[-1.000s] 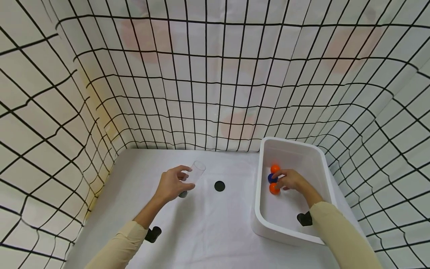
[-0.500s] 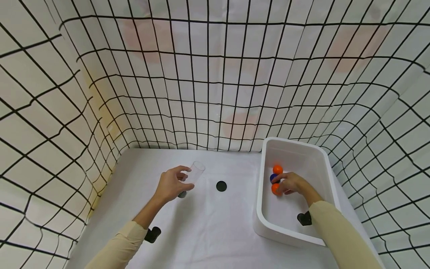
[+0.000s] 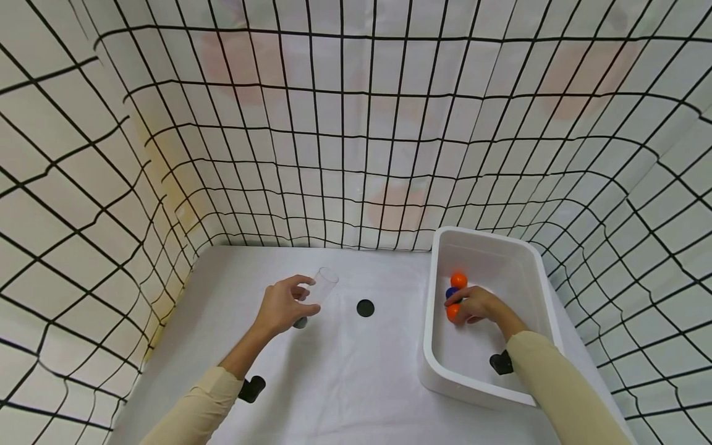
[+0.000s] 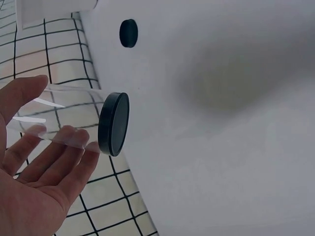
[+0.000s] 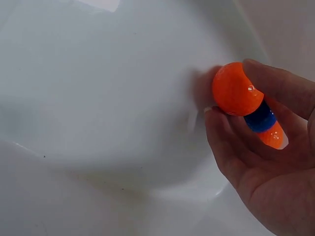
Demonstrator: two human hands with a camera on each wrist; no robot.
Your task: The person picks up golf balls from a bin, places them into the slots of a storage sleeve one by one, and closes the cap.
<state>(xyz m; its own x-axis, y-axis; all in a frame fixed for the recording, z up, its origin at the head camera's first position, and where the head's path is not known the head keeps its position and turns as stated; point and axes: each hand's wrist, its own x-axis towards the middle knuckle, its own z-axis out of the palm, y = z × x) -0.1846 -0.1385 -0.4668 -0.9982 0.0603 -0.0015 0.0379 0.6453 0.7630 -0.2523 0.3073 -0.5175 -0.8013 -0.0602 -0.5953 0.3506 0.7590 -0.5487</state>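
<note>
My left hand (image 3: 283,306) holds a clear tube (image 4: 74,113) between thumb and fingers, tilted above the white table. A black cap (image 4: 114,124) covers the tube's lower end; its open end leans away to the right in the head view. Inside a white bin (image 3: 428,337), my right hand (image 3: 479,304) pinches the nearest orange ball (image 5: 234,88), thumb on one side and fingertips on the other. Right behind it sits a blue ball (image 5: 261,118), partly covered by the fingers in the head view. A second orange ball (image 3: 458,280) lies beyond the blue one.
A round black disc (image 3: 365,308) lies on the table (image 3: 356,377) between the tube and the bin. Black grid netting (image 3: 367,130) rises at the back and both sides. A black wrist camera (image 3: 252,389) shows at the left sleeve.
My right hand has come in closer, its fingers reaching down over the blue ball and around the nearest orange one. The left hand keeps the tube in nearly the same place.
</note>
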